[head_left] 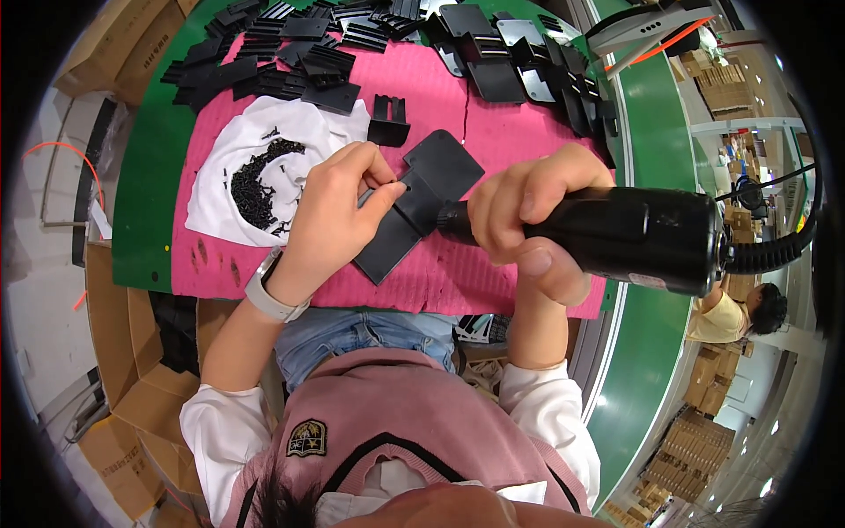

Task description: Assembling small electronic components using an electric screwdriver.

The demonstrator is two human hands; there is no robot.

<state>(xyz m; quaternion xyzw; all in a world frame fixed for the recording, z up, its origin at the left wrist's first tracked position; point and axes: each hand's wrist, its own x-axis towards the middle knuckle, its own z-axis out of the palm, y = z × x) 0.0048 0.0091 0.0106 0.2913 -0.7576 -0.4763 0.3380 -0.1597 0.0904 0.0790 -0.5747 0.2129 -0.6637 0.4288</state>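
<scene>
A black plastic bracket [387, 250] with flat panels and a raised rib across its middle lies on a pink mat. My left hand [333, 209] is closed at the bracket's left edge, thumb and fingers pinched against it. Whether a small screw is also between the fingertips, I cannot make out. My right hand [539, 204] wraps round a black electric screwdriver [642, 236], held nearly level. Its nose is over the bracket's right side; the bit's tip is hidden. Beside my left hand, many small black screws [253, 195] lie heaped on a white cloth [211, 207].
Black brackets [326, 66] pile up at the far left of the pink mat [422, 79]; more brackets [497, 75] stack at far right. One small bracket [389, 121] lies beyond my left hand. A corded cable [775, 255] trails from the screwdriver. Cardboard boxes [132, 387] stand left.
</scene>
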